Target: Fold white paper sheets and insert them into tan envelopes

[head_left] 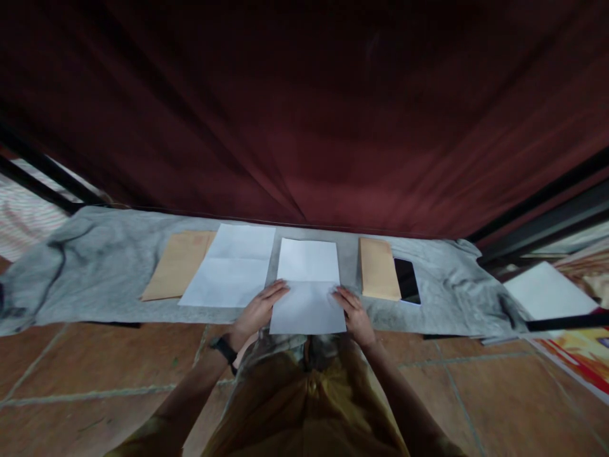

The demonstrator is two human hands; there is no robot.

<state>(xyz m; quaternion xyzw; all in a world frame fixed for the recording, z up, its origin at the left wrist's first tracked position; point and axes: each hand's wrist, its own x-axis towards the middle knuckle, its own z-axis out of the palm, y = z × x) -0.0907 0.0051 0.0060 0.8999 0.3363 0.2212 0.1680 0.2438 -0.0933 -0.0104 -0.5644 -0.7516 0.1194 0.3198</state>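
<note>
A white sheet of paper (308, 311) with a crease across its middle lies in front of me, its near end reaching past the front edge of the cloth. My left hand (261, 310) grips its left edge near the crease, fingertips on top. On the opposite edge, my right hand (354, 313) holds it the same way; both thumbs are hidden. To the left lie more white sheets (233, 266), also creased across, overlapping some brown envelopes (176, 266). A stack of brown envelopes (379, 270) sits to the right of my right hand.
Beside the right envelopes lies a dark-screened phone (407, 281). Grey cloth (447, 285) covers the narrow surface, backed by a dark red curtain (304, 127). Black bars (552, 235) flank the ends. Tiled floor (118, 362) shows below, with a white board-like item (547, 292) at far right.
</note>
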